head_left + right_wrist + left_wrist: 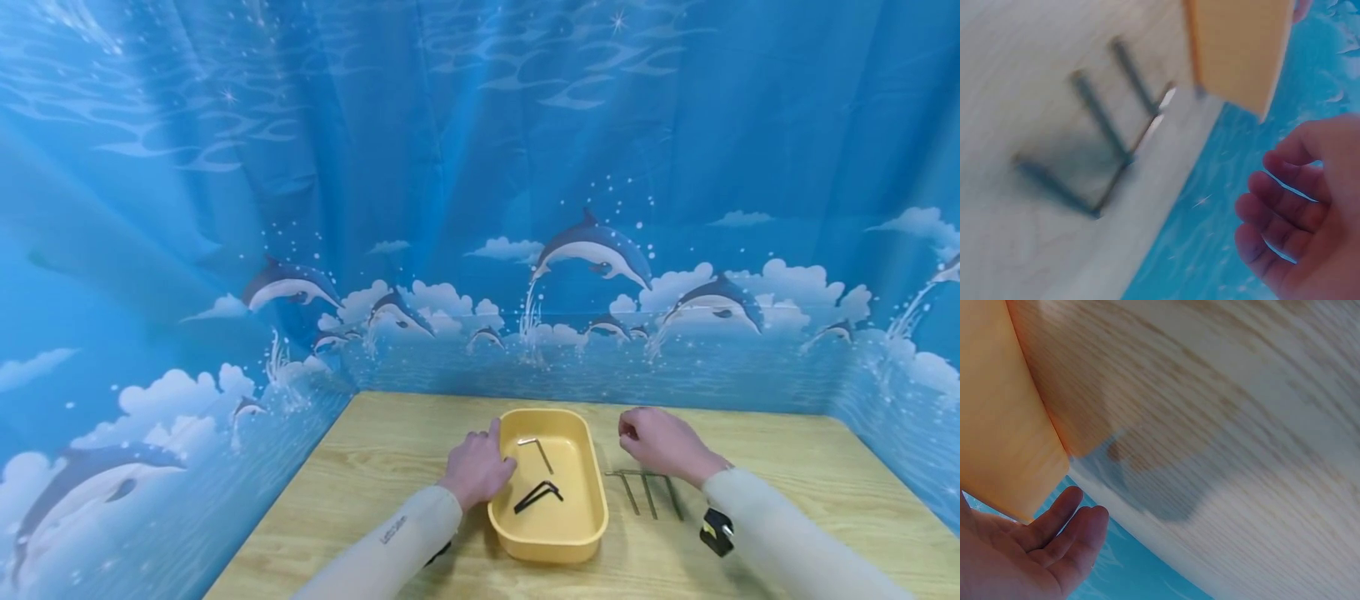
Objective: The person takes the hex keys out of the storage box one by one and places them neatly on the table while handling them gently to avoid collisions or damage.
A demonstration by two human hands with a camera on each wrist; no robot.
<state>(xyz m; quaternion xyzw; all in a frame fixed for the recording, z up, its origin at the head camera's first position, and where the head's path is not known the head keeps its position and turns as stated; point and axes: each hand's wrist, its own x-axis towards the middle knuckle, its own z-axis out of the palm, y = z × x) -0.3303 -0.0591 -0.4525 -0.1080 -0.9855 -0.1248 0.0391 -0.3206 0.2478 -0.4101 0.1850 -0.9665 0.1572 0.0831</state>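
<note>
A yellow plastic tub [551, 551] stands on the table. My left hand [477, 468] holds its left rim, thumb over the edge and the other fingers outside against the wall. Inside the tub lie a silver hex key [545, 457] and, nearer the front, black hex keys [531, 498] that overlap, so I cannot tell how many. To the right of the tub, three L-shaped hex keys [1100, 115] lie in a row on the wood, blurred in the right wrist view. My right hand [667, 443] hovers beyond them, its fingers loosely curled with nothing visible in them.
The pale wooden table [405, 433] runs back to a blue curtain [450, 208] printed with dolphins, which also hangs along the left and right sides. A dark device [717, 532] sits at the right wrist.
</note>
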